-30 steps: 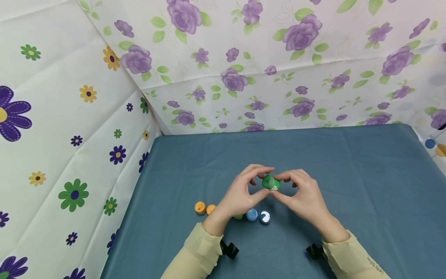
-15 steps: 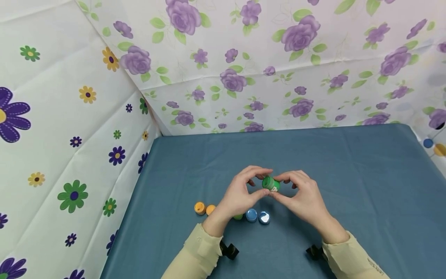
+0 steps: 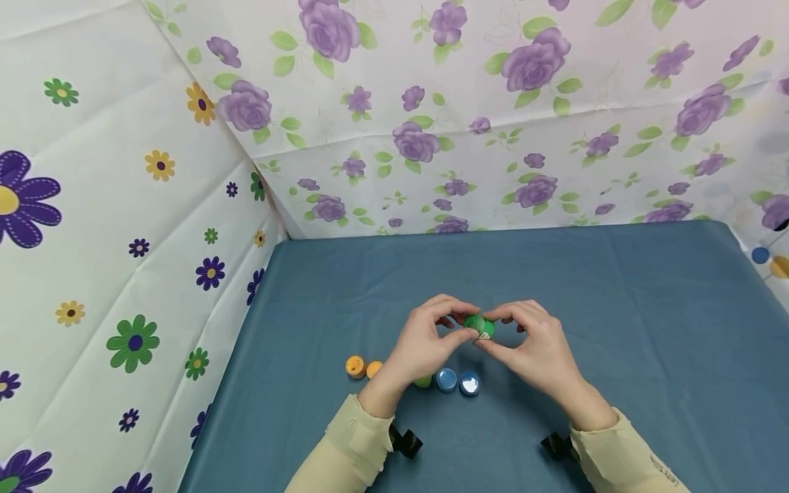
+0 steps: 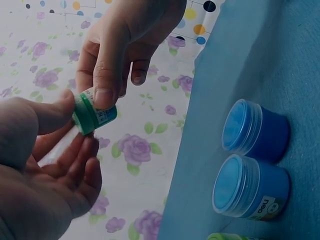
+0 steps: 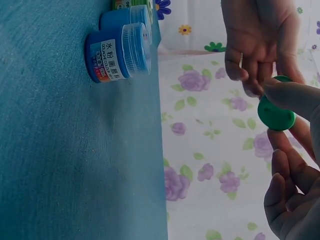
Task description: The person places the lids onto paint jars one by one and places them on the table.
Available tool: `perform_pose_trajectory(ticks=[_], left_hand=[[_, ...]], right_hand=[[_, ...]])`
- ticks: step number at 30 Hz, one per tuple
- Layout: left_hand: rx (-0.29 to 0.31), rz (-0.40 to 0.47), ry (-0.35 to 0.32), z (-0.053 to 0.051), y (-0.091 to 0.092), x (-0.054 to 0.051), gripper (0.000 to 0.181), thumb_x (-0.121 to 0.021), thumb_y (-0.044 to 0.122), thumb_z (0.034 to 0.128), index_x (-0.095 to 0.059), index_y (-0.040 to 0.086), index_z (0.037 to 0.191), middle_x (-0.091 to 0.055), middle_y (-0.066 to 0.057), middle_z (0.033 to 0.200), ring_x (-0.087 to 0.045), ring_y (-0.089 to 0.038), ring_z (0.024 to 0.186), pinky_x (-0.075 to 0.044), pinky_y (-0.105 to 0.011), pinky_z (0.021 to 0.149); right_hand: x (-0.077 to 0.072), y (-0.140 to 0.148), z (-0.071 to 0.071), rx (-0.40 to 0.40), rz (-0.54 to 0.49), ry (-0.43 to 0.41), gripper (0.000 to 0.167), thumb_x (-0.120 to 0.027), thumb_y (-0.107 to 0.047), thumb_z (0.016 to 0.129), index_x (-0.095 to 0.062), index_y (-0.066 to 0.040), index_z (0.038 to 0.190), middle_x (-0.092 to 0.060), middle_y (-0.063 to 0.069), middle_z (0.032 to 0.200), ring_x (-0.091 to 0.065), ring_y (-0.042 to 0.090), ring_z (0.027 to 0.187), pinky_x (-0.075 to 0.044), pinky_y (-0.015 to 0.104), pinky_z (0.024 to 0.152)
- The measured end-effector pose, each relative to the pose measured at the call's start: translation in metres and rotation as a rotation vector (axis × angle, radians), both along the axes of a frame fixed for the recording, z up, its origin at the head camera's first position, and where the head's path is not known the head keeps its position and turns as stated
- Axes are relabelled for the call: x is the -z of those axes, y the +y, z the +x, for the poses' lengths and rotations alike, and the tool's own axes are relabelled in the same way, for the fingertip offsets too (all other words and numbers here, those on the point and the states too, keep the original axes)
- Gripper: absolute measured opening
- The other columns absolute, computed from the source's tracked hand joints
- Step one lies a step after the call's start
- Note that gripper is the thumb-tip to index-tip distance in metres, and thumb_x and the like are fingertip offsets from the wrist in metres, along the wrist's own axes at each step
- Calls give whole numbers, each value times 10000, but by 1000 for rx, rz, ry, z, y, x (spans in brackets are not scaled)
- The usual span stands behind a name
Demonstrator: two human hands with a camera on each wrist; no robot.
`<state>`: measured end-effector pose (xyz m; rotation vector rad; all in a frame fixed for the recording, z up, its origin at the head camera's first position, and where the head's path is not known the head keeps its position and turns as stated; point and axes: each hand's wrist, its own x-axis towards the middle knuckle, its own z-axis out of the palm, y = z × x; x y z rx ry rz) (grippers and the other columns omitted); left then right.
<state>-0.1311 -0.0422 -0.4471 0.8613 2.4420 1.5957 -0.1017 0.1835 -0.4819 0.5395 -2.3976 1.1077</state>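
A small green paint jar is up off the table between both hands, lying tilted on its side. My left hand pinches its lid end with thumb and fingertips. My right hand grips the jar's body from the other side. In the left wrist view, the jar's clear-rimmed lid sits against the left thumb, and the right thumb covers part of the label. The right wrist view shows the jar's round green base between right thumb and fingers.
On the blue-covered table stand a blue paint jar, a darker blue jar, a light green jar partly behind the left wrist, and orange jars to the left. Flowered cloth hangs behind.
The left fingers and thumb have closed in onto the jar's lid, which showed more openly before. The right hand keeps its grip, almost unmoved. The table jars stay put.
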Motion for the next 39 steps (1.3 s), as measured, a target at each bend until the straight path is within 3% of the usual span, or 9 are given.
perform_pose_trajectory(ticks=[6, 10, 13, 17, 23, 27, 30, 34, 39], left_hand=[[58, 15, 30, 0, -1, 0, 379, -764, 180, 1028, -694, 173, 1400, -653, 4, 1338, -615, -140, 1120, -530, -367, 945], [4, -11, 2, 0, 4, 1, 362, -780, 271, 1022, -727, 144, 1357, -676, 2, 1242, -628, -118, 1034, -546, -343, 904], [-12, -42, 0, 0, 6, 1, 306, -797, 236, 1008, -772, 140, 1297, -671, 45, 1114, -623, -92, 968, -555, -316, 882], [55, -44, 17, -1, 6, -2, 294, -787, 115, 1001, -784, 144, 1294, -645, 61, 1060, -608, -86, 966, -548, -294, 881], [156, 21, 25, -3, 3, -5, 250, -749, 42, 1011, -805, 118, 1243, -616, 57, 996, -591, -98, 935, -541, -301, 821], [187, 52, 80, -5, 4, -4, 214, -739, 4, 1005, -799, 113, 1180, -627, 39, 1011, -588, -114, 940, -544, -341, 853], [136, 16, 110, -5, 7, -5, 232, -794, 43, 977, -763, 131, 1190, -651, 35, 1060, -600, -108, 971, -534, -332, 905], [32, -87, 70, -4, 11, -6, 430, -883, 142, 910, -714, 151, 1306, -672, 34, 1098, -635, -93, 986, -536, -280, 905], [4, -130, 20, -6, 6, -7, 611, -851, 222, 959, -595, 144, 1508, -664, -28, 1229, -663, -187, 1062, -566, -375, 923]], right_hand=[[0, 0, -1, 4, 8, 4, 405, -1006, -152, 751, -783, -173, 1088, -759, -59, 1032, -630, 153, 910, -507, 366, 696], [0, 1, -1, 7, 11, 2, 390, -998, -156, 762, -789, -171, 1090, -760, -60, 1026, -636, 176, 900, -505, 374, 702], [0, 1, 0, 6, 19, -13, 366, -1007, -186, 753, -790, -181, 1048, -755, -77, 993, -631, 157, 887, -515, 395, 702], [-2, 2, 1, -10, 19, -73, 318, -1008, -208, 751, -768, -201, 959, -717, -91, 917, -614, 105, 846, -548, 436, 705], [-11, 5, 3, -67, -53, -243, 272, -973, -199, 803, -732, -256, 913, -688, -140, 892, -615, 77, 811, -540, 374, 720], [-15, 7, 3, -77, -80, -268, 287, -982, -186, 794, -732, -256, 915, -696, -136, 882, -607, 82, 793, -524, 356, 709], [-14, 5, 3, -59, -54, -246, 310, -969, -152, 808, -750, -226, 1014, -705, -105, 948, -619, 105, 843, -529, 386, 744], [-10, 2, 3, -51, 41, -233, 427, -933, -127, 851, -729, -164, 1225, -709, -17, 1099, -653, 219, 985, -541, 471, 830], [-7, 7, 6, -56, 152, -289, 492, -894, -175, 898, -709, -157, 1354, -725, 13, 1167, -674, 278, 1053, -548, 513, 853]])
